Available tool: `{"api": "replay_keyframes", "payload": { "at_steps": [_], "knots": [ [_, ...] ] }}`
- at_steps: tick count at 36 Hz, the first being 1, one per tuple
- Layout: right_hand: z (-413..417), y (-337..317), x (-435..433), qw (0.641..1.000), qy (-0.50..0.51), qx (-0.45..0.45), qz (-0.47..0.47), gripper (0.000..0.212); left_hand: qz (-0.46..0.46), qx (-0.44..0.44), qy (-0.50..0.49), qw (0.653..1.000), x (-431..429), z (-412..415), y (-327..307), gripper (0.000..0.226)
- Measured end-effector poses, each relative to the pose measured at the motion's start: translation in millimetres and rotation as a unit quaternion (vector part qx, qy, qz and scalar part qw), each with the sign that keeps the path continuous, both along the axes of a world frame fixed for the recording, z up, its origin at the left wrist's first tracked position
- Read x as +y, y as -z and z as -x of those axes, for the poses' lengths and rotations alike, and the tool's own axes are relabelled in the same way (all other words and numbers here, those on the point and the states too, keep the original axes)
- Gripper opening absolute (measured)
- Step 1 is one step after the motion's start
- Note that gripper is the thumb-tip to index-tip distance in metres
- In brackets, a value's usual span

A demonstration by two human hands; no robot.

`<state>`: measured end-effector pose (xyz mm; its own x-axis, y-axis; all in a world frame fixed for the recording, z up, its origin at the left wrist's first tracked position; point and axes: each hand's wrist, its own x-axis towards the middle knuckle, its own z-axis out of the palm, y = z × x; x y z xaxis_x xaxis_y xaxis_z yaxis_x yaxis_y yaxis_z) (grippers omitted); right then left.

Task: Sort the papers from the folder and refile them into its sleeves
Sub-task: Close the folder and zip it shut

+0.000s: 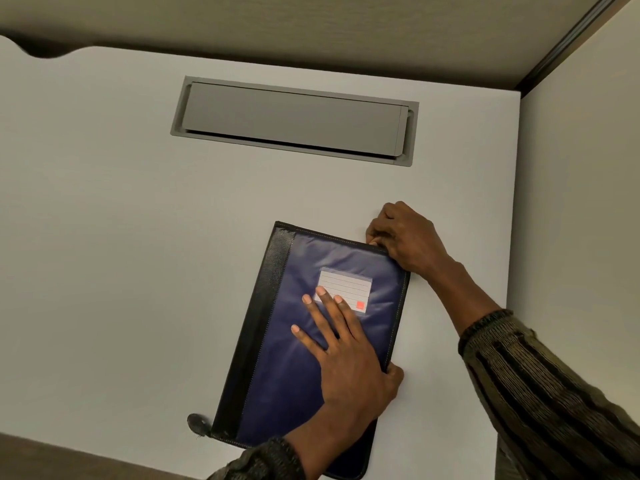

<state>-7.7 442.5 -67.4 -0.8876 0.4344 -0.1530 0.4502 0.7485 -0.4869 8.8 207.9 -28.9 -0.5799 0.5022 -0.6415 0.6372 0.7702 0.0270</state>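
Though flat, padded navy folder (277, 393) (grained black spine (263, 323)) under splayed left hand (346, 362), corner in right hand (405, 237) pinch.

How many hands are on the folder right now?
2. The left hand lies flat on the folder cover, reaching the label. The right hand grips the folder's top right corner; what exactly it pinches there is hidden.

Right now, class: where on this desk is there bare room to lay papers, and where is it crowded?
Widest bare patch: desk left of the folder, below the grey hatch. A narrower strip lies between hatch and folder. Crowded: the right side, where the right hand grips the folder's corner; the left hand presses its cover.
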Motion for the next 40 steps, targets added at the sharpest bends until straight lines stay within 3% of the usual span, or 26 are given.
{"api": "replay_keyframes", "payload": {
  "at_steps": [8,16,26,31,40],
  "knots": [
    [38.0,-4.3,-7.1,0.998,-0.057,-0.002,-0.003,0.011,0.002,-0.005,0.001,1.000,0.4,0.6,-1.0,0.148],
    [30.4,0.7,-12.1,0.999,-0.032,0.007,-0.005,0.010,-0.002,0.011,0.011,1.000,-1.3,-1.1,3.9,0.148],
    [-9.3,5.8,-1.0,0.999,0.026,0.008,0.017,0.012,-0.150,0.041,-0.101,0.983,-19.1,31.6,1.4,0.151],
    [-3.7,2.4,0.2,1.000,0.003,0.006,0.025,0.012,-0.077,0.034,-0.082,0.993,-13.1,82.5,5.9,0.174],
    [56.4,-7.6,-15.7,0.995,-0.099,0.005,0.003,0.011,-0.052,0.031,-0.048,0.997,-12.6,87.4,8.2,0.173]
  ]
}}
